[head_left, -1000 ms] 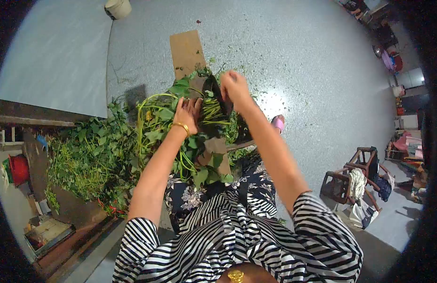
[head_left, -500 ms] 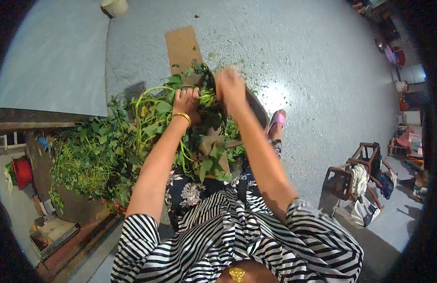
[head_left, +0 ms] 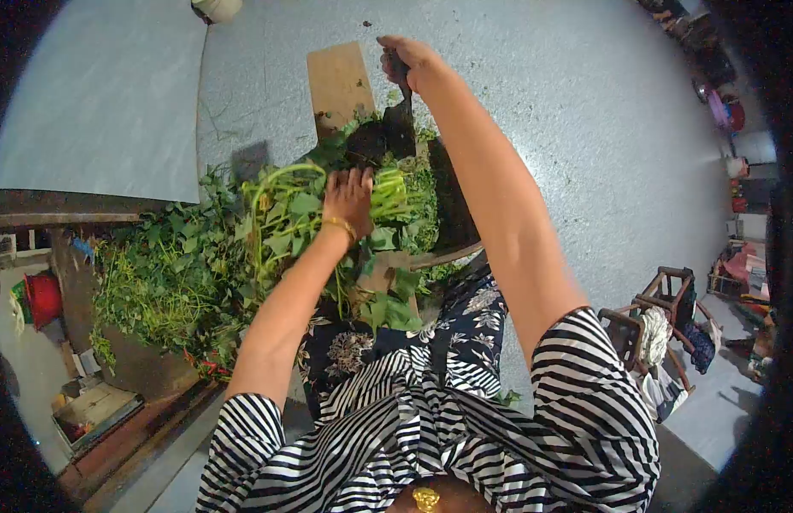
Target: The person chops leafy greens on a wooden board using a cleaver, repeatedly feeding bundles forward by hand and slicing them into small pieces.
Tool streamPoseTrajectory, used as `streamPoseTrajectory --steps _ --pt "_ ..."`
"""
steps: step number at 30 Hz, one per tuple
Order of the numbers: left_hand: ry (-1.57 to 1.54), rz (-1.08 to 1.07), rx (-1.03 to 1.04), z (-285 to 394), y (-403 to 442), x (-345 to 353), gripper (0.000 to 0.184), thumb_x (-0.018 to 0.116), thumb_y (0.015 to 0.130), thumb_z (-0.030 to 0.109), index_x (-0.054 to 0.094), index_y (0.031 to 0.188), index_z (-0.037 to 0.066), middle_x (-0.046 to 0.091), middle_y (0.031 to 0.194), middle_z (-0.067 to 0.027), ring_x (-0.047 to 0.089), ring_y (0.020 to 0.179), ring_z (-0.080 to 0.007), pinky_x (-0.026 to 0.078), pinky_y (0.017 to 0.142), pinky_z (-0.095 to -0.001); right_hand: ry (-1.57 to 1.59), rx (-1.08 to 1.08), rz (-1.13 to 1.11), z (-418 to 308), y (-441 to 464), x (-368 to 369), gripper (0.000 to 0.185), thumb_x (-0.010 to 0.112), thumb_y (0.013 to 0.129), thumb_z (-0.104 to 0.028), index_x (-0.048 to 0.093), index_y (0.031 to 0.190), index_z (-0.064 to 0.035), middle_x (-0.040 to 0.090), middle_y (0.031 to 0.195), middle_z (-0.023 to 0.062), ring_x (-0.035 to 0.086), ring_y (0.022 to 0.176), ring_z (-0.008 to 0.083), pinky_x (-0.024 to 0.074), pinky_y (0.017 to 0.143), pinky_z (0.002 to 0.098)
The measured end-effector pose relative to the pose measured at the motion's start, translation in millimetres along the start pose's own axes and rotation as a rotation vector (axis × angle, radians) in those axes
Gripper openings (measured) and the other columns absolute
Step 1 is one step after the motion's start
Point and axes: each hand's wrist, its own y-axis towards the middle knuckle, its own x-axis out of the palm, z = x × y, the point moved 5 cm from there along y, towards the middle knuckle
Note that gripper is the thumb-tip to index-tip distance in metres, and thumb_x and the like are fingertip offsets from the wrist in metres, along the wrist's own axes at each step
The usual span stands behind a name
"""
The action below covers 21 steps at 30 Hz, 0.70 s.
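Note:
My left hand [head_left: 348,198] grips a bundle of leafy green stems [head_left: 306,205], whose cut ends [head_left: 395,190] point right. Farther forward, my right hand [head_left: 406,64] is closed round the handle of a dark, wide-bladed knife [head_left: 399,128]. The blade hangs ahead of the cut stem ends, apart from them. Under the bundle lies a wooden board [head_left: 339,81], mostly covered by leaves. Chopped greens [head_left: 426,205] fill part of a round container [head_left: 453,192] to the right of the stems.
A large heap of leafy vines [head_left: 170,282] lies at the left. Wooden stools [head_left: 666,286] with cloths stand at the right. A pale bucket [head_left: 218,8] is at the top left, and a red basin [head_left: 42,301] at the far left. Leaf scraps dot the floor [head_left: 567,154].
My right hand has moved forward with the knife, away from the stem ends, and the container's chopped greens show more. My left hand stays on the bundle, slightly shifted.

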Motion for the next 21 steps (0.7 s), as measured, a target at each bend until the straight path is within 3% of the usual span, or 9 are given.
streamPoseTrajectory --steps 2,3,6,9,14,16,17,20,21 --pt "-0.173 -0.56 -0.089 -12.4 23.0 -21.7 0.081 0.073 0.062 0.034 0.035 0.129 0.008 0.046 0.118 -0.0099 0.042 0.113 -0.0262 0.025 0.101 -0.0419 0.012 -0.014 -0.004 -4.4 1.0 4.3 0.022 0.061 0.08 -0.022 0.052 0.069 -0.0057 0.052 0.055 0.0049 0.047 0.044 0.0148 0.0368 0.04 0.0299" --pt "-0.167 -0.613 -0.106 -14.9 27.4 -17.4 0.088 0.076 0.057 0.037 0.034 0.129 0.009 0.043 0.122 -0.0099 0.04 0.116 -0.0262 0.024 0.103 -0.0421 0.011 -0.016 -0.004 -1.0 -5.5 3.6 0.022 0.061 0.08 -0.022 0.052 0.069 -0.0057 0.052 0.055 0.0049 0.047 0.044 0.0148 0.0368 0.04 0.0299" --pt "-0.164 -0.357 -0.149 -10.7 14.2 -7.9 0.083 0.075 0.058 0.034 0.034 0.127 0.009 0.041 0.123 -0.0098 0.04 0.116 -0.0269 0.023 0.103 -0.0422 -0.162 -0.344 0.034 16.5 -93.3 -11.4 0.023 0.056 0.082 -0.023 0.051 0.07 -0.0043 0.05 0.053 0.0047 0.046 0.044 0.0135 0.0344 0.04 0.0268" --pt "-0.111 -0.407 -0.085 -10.7 22.2 2.1 0.078 0.07 0.061 0.027 0.035 0.127 0.007 0.041 0.122 -0.0126 0.04 0.115 -0.029 0.025 0.101 -0.0423 -0.264 -0.551 0.124 128.7 -153.8 -42.9 0.02 0.058 0.082 -0.019 0.048 0.07 -0.0054 0.047 0.055 0.0006 0.044 0.046 0.009 0.0355 0.044 0.023" --pt "-0.217 -0.403 -0.084 -2.1 9.7 -21.8 0.069 0.065 0.065 0.02 0.037 0.127 0.005 0.045 0.113 -0.015 0.042 0.109 -0.0284 0.026 0.098 -0.0399 -0.132 -0.268 0.024 96.2 -136.5 -33.3 0.017 0.054 0.08 -0.014 0.048 0.067 -0.0051 0.049 0.056 0.0023 0.043 0.044 0.0097 0.0343 0.043 0.0237" --pt "-0.121 -0.159 -0.07 12.3 -10.7 -20.4 0.071 0.061 0.067 0.016 0.034 0.131 0.004 0.045 0.11 -0.0143 0.042 0.107 -0.027 0.026 0.098 -0.0381 -0.184 -0.217 -0.073 53.4 -109.8 -23.8 0.018 0.054 0.08 -0.016 0.05 0.066 -0.0047 0.05 0.056 0.0042 0.042 0.042 0.0124 0.0341 0.041 0.0264" --pt "-0.07 -0.333 -0.087 17.8 -11.5 -42.8 0.074 0.059 0.068 0.016 0.029 0.135 0.003 0.045 0.11 -0.0133 0.041 0.109 -0.0266 0.025 0.099 -0.0375 -0.247 -0.175 -0.074 43.5 -80.1 -24.4 0.02 0.055 0.08 -0.018 0.05 0.066 -0.0049 0.051 0.056 0.0048 0.044 0.042 0.0137 0.0353 0.042 0.0278" --pt "-0.017 -0.264 -0.054 26.0 -14.3 -44.3 0.075 0.059 0.068 0.02 0.028 0.134 0.002 0.044 0.109 -0.0122 0.04 0.11 -0.0262 0.024 0.099 -0.0377 -0.112 -0.031 -0.026 15.1 -22.8 -11.6 0.023 0.061 0.08 -0.023 0.052 0.068 -0.0051 0.053 0.057 0.006 0.047 0.044 0.0157 0.0393 0.043 0.0321" --pt "-0.038 -0.405 -0.057 22.6 -4.7 -47.5 0.074 0.06 0.068 0.02 0.029 0.134 0.004 0.044 0.112 -0.0115 0.041 0.11 -0.0257 0.024 0.098 -0.0372 -0.111 -0.029 -0.026 7.3 -15.2 -6.7 0.023 0.061 0.08 -0.023 0.052 0.068 -0.0051 0.053 0.057 0.006 0.047 0.044 0.0157 0.0393 0.043 0.0321"
